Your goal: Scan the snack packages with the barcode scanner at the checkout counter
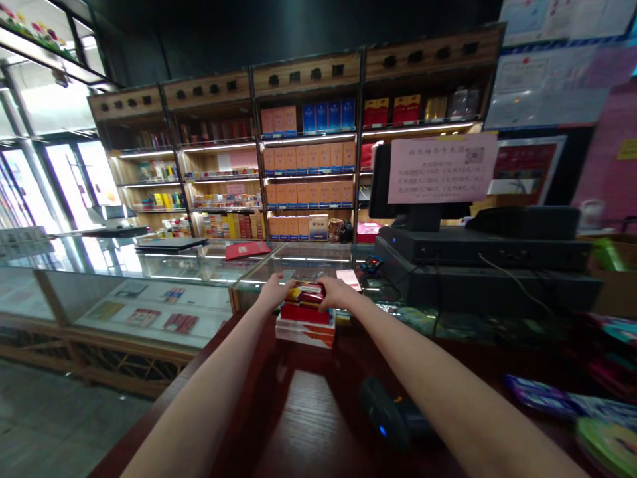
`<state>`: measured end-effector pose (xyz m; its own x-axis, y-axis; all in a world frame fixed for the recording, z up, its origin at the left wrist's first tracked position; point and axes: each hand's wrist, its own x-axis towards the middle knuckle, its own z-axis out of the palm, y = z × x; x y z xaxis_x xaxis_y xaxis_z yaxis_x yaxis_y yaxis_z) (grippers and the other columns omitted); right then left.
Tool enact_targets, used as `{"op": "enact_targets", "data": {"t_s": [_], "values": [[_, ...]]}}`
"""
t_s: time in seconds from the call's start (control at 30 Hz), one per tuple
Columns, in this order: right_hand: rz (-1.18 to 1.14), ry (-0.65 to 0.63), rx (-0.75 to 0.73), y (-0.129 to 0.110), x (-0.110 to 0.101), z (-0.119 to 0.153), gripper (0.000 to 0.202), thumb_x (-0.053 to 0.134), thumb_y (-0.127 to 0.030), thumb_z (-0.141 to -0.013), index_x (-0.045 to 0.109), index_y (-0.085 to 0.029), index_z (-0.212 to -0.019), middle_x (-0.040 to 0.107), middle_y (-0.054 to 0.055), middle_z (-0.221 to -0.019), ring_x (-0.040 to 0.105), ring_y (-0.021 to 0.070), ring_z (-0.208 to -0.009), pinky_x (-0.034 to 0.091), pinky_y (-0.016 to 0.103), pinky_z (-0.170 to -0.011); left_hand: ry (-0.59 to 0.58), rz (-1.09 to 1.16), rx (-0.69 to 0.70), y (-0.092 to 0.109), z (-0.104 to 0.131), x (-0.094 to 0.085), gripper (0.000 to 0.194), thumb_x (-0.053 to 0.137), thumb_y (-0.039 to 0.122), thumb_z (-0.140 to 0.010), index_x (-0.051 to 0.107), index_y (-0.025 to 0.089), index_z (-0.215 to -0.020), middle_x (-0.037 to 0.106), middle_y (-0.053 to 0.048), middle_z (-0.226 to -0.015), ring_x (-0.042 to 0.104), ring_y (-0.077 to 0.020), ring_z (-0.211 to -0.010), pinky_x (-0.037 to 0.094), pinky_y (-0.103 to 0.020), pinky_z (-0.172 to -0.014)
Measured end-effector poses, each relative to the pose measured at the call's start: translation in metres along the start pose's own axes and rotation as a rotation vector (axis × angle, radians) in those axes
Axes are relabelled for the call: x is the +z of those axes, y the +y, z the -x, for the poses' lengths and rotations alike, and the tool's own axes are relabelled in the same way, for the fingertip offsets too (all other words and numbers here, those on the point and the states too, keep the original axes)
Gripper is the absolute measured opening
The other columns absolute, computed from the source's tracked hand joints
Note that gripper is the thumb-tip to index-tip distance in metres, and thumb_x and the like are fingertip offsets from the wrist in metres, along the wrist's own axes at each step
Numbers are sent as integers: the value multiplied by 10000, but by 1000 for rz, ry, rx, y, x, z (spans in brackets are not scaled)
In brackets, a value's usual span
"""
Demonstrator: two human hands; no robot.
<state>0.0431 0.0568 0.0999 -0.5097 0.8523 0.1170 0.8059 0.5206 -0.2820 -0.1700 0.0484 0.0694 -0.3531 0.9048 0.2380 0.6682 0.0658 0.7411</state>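
Observation:
A small stack of flat boxes stands on the dark red-brown counter (263, 392) before me. At its bottom are white boxes with an orange corner (303, 333), and a red box (304, 314) lies over them. A glossy dark red pack (309, 297) with yellow and white marks tops the pile. My left hand (273, 292) grips that pack at its left side, the fingertips partly hidden behind it. From the right, my right hand (336, 293) closes on the same pack, thumb toward me. Both arms are stretched forward.
A black barcode scanner (391, 413) lies under my right forearm. To the right stand a monitor with a paper notice (440, 169) and a black cash drawer (497, 285). Glass display cases (149, 272) run left. Purple packets (540, 396) lie front right; stocked shelves (308, 176) line the back.

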Motion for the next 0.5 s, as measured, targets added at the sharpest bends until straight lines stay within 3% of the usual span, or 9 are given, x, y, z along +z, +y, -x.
{"op": "enact_targets", "data": {"t_s": [0.27,0.5], "values": [[2,-40,-8,7,1,-13,744,900,-279,-536,654,-216,-1236,708,81,-1199,651,306,-1106,490,317,-884,26,-24,-2,-5,-9,8,540,698,460,-788,615,126,-1205,717,-186,-1184,663,-317,-1132,485,-346,-914],[-35,-75,-3,5,0,-13,845,909,-232,-513,623,-189,-1307,672,117,-1295,626,333,-1181,484,338,-954,-2,-37,-25,-8,-5,7,562,677,468,-801,606,121,-1237,733,-178,-1136,690,-306,-1070,512,-339,-860]]}}
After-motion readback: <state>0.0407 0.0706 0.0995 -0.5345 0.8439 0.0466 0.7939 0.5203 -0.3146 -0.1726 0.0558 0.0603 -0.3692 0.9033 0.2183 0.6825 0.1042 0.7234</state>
